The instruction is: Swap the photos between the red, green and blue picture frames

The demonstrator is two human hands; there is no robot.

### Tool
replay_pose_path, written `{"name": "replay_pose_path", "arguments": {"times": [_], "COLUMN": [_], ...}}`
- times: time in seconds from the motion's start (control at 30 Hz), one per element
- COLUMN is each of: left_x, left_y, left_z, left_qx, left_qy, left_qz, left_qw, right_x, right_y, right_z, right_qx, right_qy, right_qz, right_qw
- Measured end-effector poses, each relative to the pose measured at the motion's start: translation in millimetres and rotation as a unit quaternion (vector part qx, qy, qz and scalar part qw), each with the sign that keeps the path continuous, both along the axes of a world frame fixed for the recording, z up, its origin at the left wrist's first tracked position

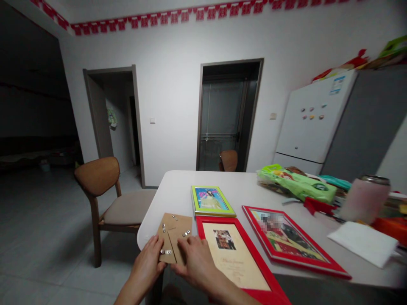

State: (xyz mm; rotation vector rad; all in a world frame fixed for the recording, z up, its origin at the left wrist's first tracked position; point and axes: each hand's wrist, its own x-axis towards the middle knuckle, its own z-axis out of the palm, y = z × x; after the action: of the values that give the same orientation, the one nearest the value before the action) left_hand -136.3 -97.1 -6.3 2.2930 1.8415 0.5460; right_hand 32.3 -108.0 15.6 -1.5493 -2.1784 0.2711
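Though dim, room [171, 93] with white table [174, 186], brown board [166, 240] in grip of left fingers [155, 243] and right fingers [192, 242].

Ahead of me I see a plain white wall [168, 93] with a red garland [159, 19] along its top, cut by two grey-framed doorways, the right one fitted with a dark glass door [222, 106]. A white fridge [295, 131] stands to the right, a wooden chair [119, 212] beside the pale table [178, 190]. The light is dim, the grey tiled floor [63, 237] fading into darkness at far left.
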Motion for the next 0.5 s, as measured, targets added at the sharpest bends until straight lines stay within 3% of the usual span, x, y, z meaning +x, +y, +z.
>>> {"name": "replay_pose_path", "arguments": {"times": [0.07, 0.17, 0.3, 0.5], "left_x": [4, 16, 47, 104], "left_y": [1, -3, -17, -42], "left_z": [1.8, 10.1, 24.9, 33.5], "left_qx": [0.008, 0.028, 0.047, -0.029], "left_qy": [-0.003, -0.027, -0.086, -0.108], "left_qz": [-0.003, -0.025, -0.092, -0.173], "left_qw": [1.000, 0.999, 0.991, 0.979], "right_x": [-4, 13, 59, 129], "right_y": [3, 1, -19, -56], "right_z": [-2.2, 2.9, 16.8, 19.1], "right_qx": [0.002, 0.015, 0.017, -0.040], "right_qy": [0.020, 0.095, 0.153, 0.166], "right_qz": [-0.014, -0.011, 0.003, -0.049], "right_qw": [1.000, 0.995, 0.988, 0.984]}}
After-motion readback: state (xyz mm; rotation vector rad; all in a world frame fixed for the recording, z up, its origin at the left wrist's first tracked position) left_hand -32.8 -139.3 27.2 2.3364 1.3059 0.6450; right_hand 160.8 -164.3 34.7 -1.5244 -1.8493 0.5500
